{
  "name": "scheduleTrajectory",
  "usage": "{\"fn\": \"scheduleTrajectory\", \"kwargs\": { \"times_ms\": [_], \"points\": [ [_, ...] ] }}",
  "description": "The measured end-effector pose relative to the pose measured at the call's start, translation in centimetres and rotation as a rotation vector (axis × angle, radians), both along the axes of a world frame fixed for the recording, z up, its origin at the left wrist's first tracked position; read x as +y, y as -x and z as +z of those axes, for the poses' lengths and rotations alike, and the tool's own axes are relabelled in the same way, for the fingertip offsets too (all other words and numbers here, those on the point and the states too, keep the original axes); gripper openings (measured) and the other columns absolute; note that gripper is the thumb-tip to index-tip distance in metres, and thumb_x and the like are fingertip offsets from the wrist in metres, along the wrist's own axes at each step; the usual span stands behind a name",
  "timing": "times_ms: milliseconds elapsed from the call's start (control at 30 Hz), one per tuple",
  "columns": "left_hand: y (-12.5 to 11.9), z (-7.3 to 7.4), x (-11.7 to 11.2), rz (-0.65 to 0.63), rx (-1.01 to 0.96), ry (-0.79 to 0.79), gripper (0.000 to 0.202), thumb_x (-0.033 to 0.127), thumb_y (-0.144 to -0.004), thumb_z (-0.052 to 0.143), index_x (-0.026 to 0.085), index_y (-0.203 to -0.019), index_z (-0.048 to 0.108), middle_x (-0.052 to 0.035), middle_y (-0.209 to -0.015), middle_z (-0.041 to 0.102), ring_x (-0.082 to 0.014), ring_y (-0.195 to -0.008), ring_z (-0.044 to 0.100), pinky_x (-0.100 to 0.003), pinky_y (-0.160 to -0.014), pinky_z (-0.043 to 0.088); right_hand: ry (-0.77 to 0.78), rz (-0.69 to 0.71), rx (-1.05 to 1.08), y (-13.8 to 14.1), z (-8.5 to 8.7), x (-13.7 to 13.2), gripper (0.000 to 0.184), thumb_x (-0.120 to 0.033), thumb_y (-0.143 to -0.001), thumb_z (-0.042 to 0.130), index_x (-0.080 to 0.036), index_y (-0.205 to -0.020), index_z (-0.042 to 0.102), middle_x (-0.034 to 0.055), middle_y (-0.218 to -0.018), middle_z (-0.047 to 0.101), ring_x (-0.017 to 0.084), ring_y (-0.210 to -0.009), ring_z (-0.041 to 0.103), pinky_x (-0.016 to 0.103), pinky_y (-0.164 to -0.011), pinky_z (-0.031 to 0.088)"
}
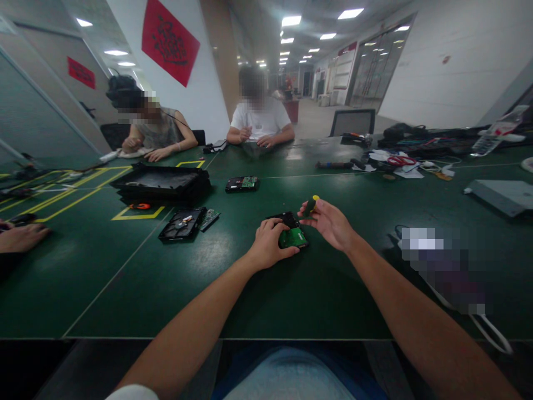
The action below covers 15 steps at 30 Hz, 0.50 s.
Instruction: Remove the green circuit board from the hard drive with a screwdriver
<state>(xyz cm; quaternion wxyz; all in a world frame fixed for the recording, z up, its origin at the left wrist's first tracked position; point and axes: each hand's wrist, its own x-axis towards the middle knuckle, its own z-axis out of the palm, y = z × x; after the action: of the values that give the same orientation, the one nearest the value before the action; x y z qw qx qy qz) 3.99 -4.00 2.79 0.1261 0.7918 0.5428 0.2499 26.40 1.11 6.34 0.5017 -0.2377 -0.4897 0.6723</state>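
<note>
A black hard drive (pixel 292 232) with a green circuit board facing up lies on the dark green table (pixel 175 289) in front of me. My left hand (pixel 268 244) rests on its near left side, fingers curled over the edge and holding it down. My right hand (pixel 328 222) hovers just right of the drive, pinching a small screwdriver with a yellow and black handle (pixel 310 205), tip pointing down toward the drive.
An opened hard drive (pixel 182 224) and a loose board (pixel 210 218) lie to the left, another drive (pixel 242 184) farther back, beside a black tray stack (pixel 163 185). Two people sit at the far side; another person's hand (pixel 21 237) rests at the left edge. Tools and cables clutter the right.
</note>
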Motion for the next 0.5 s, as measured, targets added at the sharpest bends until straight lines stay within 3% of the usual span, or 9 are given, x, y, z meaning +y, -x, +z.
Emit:
{"fn": "scheduleTrajectory", "kwargs": {
  "times_ms": [200, 367, 500],
  "points": [
    [-0.01, -0.03, 0.02, 0.000, -0.007, 0.000, 0.062, 0.055, -0.080, 0.085, 0.023, -0.129, 0.067, -0.0145, -0.148, 0.056, -0.0394, -0.141, 0.047, -0.059, -0.115, 0.043, -0.033, 0.017, 0.020, 0.17, -0.10, -0.11, 0.030, -0.048, -0.089, 0.082, -0.023, -0.101, 0.072, 0.0061, -0.109, 0.076, 0.024, -0.111, 0.071, 0.045, -0.105, 0.057],
    [0.05, -0.16, 0.06, 0.000, -0.018, -0.007, 0.062, 0.056, -0.079, 0.085, 0.024, -0.129, 0.067, -0.0138, -0.148, 0.056, -0.0396, -0.141, 0.047, -0.060, -0.115, 0.043, 0.018, 0.009, 0.047, 0.21, -0.21, 0.17, 0.044, -0.063, -0.095, 0.069, -0.021, -0.106, 0.077, 0.0093, -0.107, 0.077, 0.026, -0.114, 0.071, 0.049, -0.115, 0.052],
    [0.04, -0.22, 0.04, 0.000, -0.020, -0.009, 0.062, 0.056, -0.079, 0.085, 0.025, -0.130, 0.067, -0.0139, -0.148, 0.056, -0.0397, -0.141, 0.047, -0.060, -0.115, 0.043, 0.040, -0.003, 0.036, 0.19, 0.19, 0.13, 0.055, -0.072, -0.095, 0.061, -0.021, -0.109, 0.078, 0.0109, -0.105, 0.077, 0.028, -0.111, 0.071, 0.049, -0.113, 0.053]
  ]
}}
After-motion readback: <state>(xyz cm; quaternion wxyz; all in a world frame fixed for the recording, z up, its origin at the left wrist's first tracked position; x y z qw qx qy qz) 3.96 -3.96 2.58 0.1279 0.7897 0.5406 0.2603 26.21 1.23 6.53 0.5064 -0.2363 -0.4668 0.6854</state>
